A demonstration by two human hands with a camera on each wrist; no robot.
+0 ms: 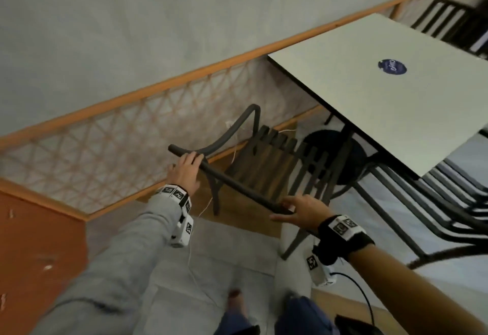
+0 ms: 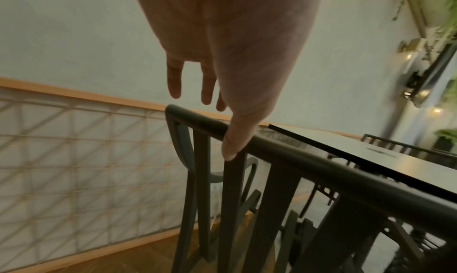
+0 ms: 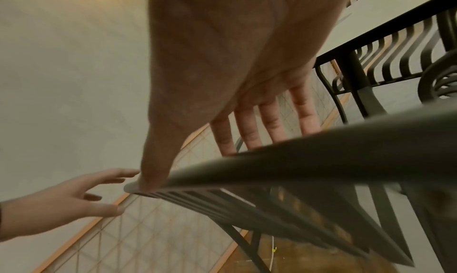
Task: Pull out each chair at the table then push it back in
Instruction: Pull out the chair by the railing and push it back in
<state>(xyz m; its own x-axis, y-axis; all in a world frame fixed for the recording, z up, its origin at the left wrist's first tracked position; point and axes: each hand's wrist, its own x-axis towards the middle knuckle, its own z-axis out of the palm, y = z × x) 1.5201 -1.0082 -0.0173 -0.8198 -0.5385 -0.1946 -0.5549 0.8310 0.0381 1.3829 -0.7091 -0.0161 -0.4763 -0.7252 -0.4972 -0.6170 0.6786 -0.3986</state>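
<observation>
A dark metal chair (image 1: 264, 165) with a slatted wooden seat stands facing the white square table (image 1: 369, 92), its seat front near the table's edge. My left hand (image 1: 184, 173) lies at the left end of the chair's top rail (image 1: 237, 184). In the left wrist view its fingers (image 2: 205, 85) are straight and the thumb (image 2: 235, 140) touches the rail (image 2: 296, 160). My right hand (image 1: 301, 210) is at the rail's right end. Its straight fingers (image 3: 247, 128) reach over the rail (image 3: 321, 152), their tips hidden, and the thumb rests on the near side. Neither hand is curled round the rail.
A lattice wall panel (image 1: 105, 144) with an orange wooden frame runs close behind the chair's left side. Further dark chairs (image 1: 454, 208) stand to the right of the table and one (image 1: 449, 20) beyond it. The round table base (image 1: 335, 155) sits under the top. My legs (image 1: 290, 316) are below.
</observation>
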